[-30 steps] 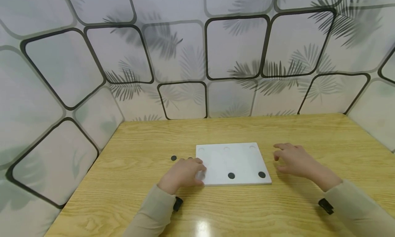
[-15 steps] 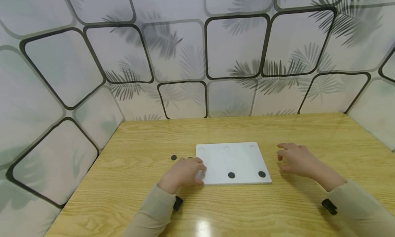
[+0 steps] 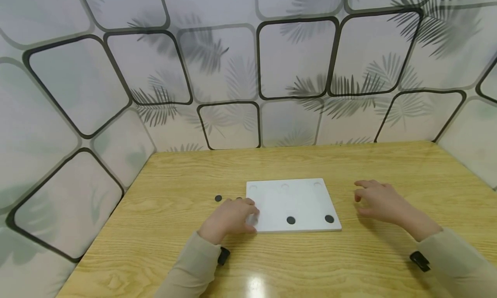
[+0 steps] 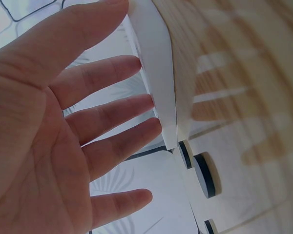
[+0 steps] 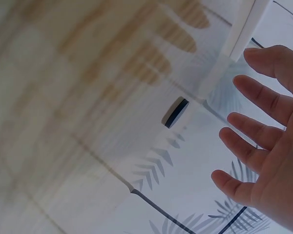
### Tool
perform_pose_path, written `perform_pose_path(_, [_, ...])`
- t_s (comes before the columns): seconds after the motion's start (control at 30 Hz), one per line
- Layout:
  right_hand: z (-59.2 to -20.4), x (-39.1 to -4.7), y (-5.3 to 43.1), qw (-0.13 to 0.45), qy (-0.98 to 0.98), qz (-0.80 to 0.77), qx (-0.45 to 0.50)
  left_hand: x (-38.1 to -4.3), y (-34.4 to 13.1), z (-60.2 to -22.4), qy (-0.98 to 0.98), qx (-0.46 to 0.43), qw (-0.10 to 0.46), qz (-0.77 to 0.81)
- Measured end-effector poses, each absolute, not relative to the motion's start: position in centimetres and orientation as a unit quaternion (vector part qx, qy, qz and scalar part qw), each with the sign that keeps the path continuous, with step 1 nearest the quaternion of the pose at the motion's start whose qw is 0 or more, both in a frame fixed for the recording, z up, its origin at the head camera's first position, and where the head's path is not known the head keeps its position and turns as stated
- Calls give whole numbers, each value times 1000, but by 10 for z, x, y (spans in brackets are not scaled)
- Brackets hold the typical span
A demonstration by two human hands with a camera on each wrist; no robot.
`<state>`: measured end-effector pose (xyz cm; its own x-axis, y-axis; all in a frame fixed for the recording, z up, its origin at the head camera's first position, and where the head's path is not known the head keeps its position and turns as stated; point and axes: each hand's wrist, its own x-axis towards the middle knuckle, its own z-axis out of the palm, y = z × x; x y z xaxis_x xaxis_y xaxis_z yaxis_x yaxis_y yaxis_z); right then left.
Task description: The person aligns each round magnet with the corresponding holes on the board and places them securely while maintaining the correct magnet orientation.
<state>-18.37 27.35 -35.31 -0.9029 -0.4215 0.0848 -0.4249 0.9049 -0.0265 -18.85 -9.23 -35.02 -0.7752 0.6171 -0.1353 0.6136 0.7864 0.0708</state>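
A flat white board (image 3: 287,203) lies on the table, with shallow round recesses along its far edge and two black discs, one (image 3: 290,220) near the middle of its front and another (image 3: 329,219) by the front right corner. My left hand (image 3: 232,219) is over the board's left edge. In the left wrist view its fingers are straight, fingertips right at the edge of the white board (image 4: 161,73). My right hand (image 3: 382,203) hovers to the right of the board, holding nothing, its fingers relaxed and spread in the right wrist view.
Black discs lie on the wooden table (image 3: 186,173) left of the board: one (image 3: 218,198) in plain sight, one (image 3: 239,199) partly behind the left hand. The right wrist view shows a black disc (image 5: 176,113) near the right hand. A patterned wall (image 3: 233,82) encloses the table's back.
My right hand has drifted a little to the right, farther from the board. The left hand, the board and the discs have stayed where they were.
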Motion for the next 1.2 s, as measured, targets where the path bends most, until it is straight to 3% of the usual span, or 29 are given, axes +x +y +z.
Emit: perform_pose_path(1.2, [-358, -184, 293, 33, -978, 6, 208, -188, -93, -350, 941, 330, 78, 16])
